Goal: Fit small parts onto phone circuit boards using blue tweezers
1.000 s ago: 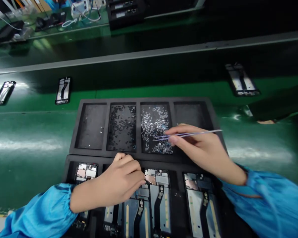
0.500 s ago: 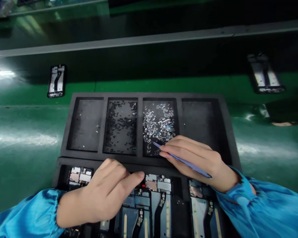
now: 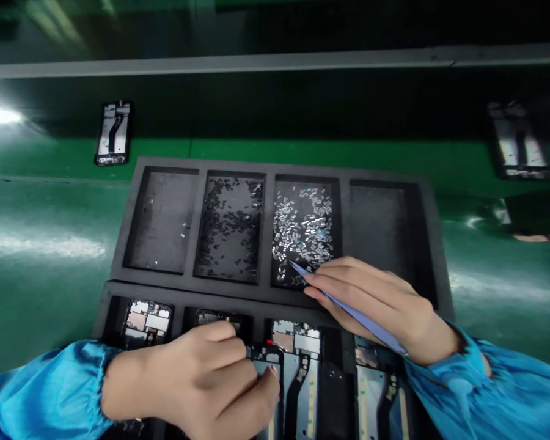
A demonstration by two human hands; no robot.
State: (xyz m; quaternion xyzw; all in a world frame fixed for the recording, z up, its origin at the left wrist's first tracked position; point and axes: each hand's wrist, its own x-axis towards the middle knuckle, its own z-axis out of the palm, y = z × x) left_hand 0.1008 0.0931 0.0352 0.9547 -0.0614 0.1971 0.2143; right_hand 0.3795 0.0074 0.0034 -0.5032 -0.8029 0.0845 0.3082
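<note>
Tweezers [image 3: 360, 319] are held in the right hand [image 3: 380, 305], pinched between thumb and fingers, with the points over the third compartment of a dark tray [image 3: 267, 244]; whether a piece is caught between the points cannot be told. A light, springy tool is suggested, best gripped on the flat shanks behind the points, since fine tips would be bent easily. By the left hand [image 3: 201, 379], fingers curled, a phone frame [image 3: 266, 366] is partly covered; whether anything is pinched cannot be seen. Such a frame would probably be stiff and flat, best taken by its side rims, with the soft ribbon cable avoided. Just below the points, loose silvery pieces [image 3: 318, 232] are scattered; they are judged almost weightless, slippery and easily bent, best nipped singly by one edge under light pressure. Dark pieces [image 3: 229, 220] are spread in the next compartment to the left. Nearer, more phone frames [image 3: 314, 397] are carried in a slotted lower tray [image 3: 178, 294]. Farther out, other open phones [image 3: 113, 134] are laid on the green surface [image 3: 41, 201].
</note>
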